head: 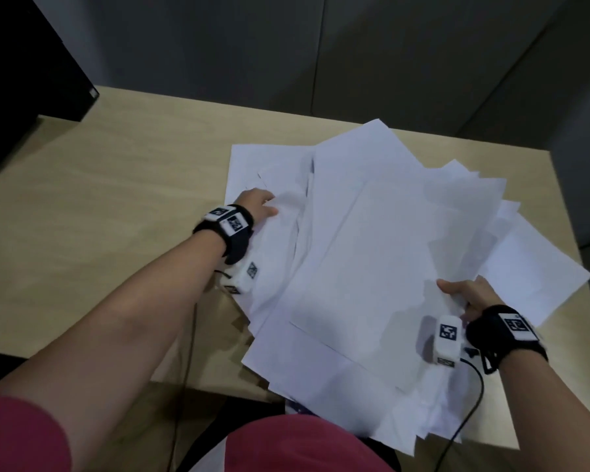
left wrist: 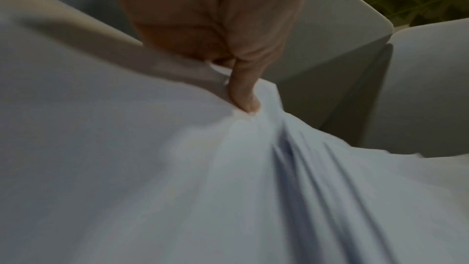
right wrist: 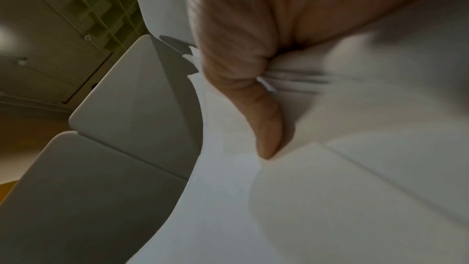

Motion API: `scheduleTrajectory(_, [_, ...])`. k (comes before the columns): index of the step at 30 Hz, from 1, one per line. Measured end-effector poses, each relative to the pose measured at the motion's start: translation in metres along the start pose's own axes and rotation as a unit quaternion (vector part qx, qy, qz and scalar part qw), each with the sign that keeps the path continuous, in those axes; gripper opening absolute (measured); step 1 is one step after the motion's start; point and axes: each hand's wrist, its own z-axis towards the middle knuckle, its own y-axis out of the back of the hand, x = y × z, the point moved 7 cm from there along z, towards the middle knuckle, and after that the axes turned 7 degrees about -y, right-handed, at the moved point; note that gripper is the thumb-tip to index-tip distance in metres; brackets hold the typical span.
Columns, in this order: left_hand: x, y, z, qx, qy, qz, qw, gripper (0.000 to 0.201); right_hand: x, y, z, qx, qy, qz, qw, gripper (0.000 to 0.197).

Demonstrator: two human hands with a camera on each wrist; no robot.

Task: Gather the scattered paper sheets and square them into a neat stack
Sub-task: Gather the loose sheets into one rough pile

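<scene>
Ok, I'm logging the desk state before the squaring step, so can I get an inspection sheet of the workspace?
Surface: light wooden table, bare on its left part.
Job's things: white paper sheets fanned in a loose, unsquared pile, some overhanging the near edge.
Clutter: nothing seen.
Grippers: left hand grips the pile's left edge; right hand grips its right edge, thumb on top.
Cables: black cable runs from the right wrist camera over the sheets.
Surroundings: grey wall panels; black box-like object at far left.
</scene>
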Motion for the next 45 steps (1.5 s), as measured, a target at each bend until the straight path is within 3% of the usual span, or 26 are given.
scheduleTrajectory(3, [-0.022,-0.008,0.012,-0.040,-0.001,0.024,0.999,0.043,0.006,-0.010,0.002,-0.005,0.009,0.024,1.000,0.051])
scheduleTrajectory(5, [-0.015,0.007,0.004,-0.102,0.027,0.079,0.991,0.046,0.007,-0.007,0.005,-0.019,0.015,0.045,0.999,0.058])
scheduleTrajectory(8, [0.032,0.022,-0.032,-0.180,0.154,0.045,0.970,0.054,0.003,0.002,0.008,-0.029,0.008,0.069,0.997,0.042])
scheduleTrajectory(10, [0.060,-0.002,-0.053,-0.134,0.222,-0.077,0.963,0.052,-0.001,0.002,0.009,-0.013,0.008,0.077,0.997,0.040])
scheduleTrajectory(13, [0.056,-0.033,-0.061,-0.087,0.199,-0.195,0.956,0.031,-0.002,0.001,0.013,-0.004,0.008,0.078,0.997,0.039])
scheduleTrajectory(20, [0.017,-0.024,-0.028,-0.155,0.171,-0.290,0.929,0.038,0.003,0.002,0.013,0.015,0.009,0.040,0.999,0.044])
scheduleTrajectory(26, [-0.030,-0.045,0.002,-0.049,0.177,-0.332,0.925,0.064,0.011,-0.035,0.010,0.057,0.003,-0.038,0.998,0.048])
scheduleTrajectory(30, [-0.025,-0.037,0.012,-0.062,0.188,-0.375,0.905,0.080,0.019,-0.045,0.016,0.068,0.008,-0.075,0.995,0.049])
scheduleTrajectory(32, [-0.006,-0.030,0.006,-0.089,0.208,-0.401,0.888,0.073,0.018,-0.035,0.015,0.043,0.009,-0.083,0.996,0.041])
scheduleTrajectory(33, [0.001,-0.029,0.000,-0.084,0.206,-0.416,0.882,0.058,0.017,-0.027,0.017,0.022,0.009,-0.083,0.996,0.038])
scheduleTrajectory(35, [0.007,-0.037,-0.020,-0.030,0.206,-0.403,0.891,0.010,0.014,-0.018,0.014,0.000,0.010,-0.071,0.997,0.037])
scheduleTrajectory(37, [0.013,-0.048,-0.028,0.000,0.199,-0.334,0.921,0.025,0.013,-0.018,0.012,-0.012,0.010,-0.065,0.998,0.035])
scheduleTrajectory(40, [0.013,-0.038,-0.019,-0.084,0.170,-0.201,0.961,0.033,0.019,-0.027,0.014,-0.020,0.029,-0.071,0.997,0.032])
scheduleTrajectory(42, [0.008,-0.028,-0.011,-0.130,0.163,-0.206,0.956,0.008,0.019,-0.030,0.016,-0.015,0.041,-0.084,0.995,0.048])
scheduleTrajectory(45, [0.001,-0.024,0.003,-0.147,0.151,-0.241,0.947,0.020,0.010,-0.026,0.018,0.025,0.025,-0.068,0.997,0.037])
